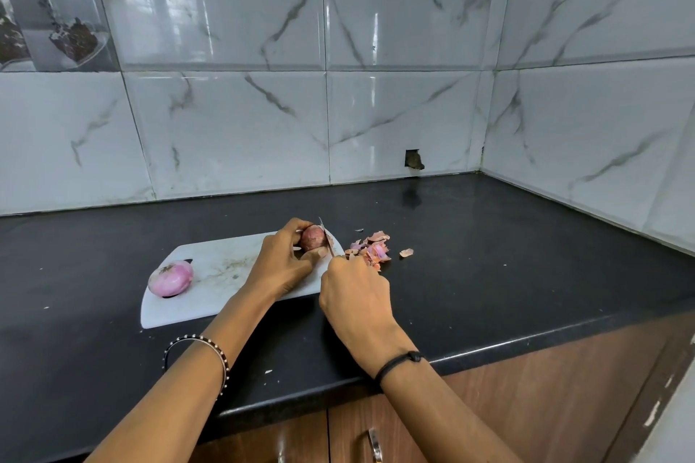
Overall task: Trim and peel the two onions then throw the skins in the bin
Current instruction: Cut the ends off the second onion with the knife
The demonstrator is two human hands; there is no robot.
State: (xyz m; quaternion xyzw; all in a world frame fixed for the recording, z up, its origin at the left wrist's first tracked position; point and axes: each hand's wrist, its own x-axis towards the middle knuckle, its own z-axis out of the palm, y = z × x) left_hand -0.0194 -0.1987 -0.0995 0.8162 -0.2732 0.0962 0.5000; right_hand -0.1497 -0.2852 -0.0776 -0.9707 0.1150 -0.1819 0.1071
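Head view: peeled onion [171, 277] lies at the left end of the board [218, 297]. My left hand [280, 263] grips the second onion [312, 237] at its right end, and my right hand [357, 297] holds the knife [326, 235] to it. Skins [370, 250] lie right of the board, unbinned.

My white cutting board [218, 274] carries a pale pink onion [170, 277] at its left end and a red-brown onion [312, 237] at its right. Right of the board, pink-and-tan skins [372, 250] lie on the black counter [489, 256]; behind it, white tiles [395, 116] veined grey.
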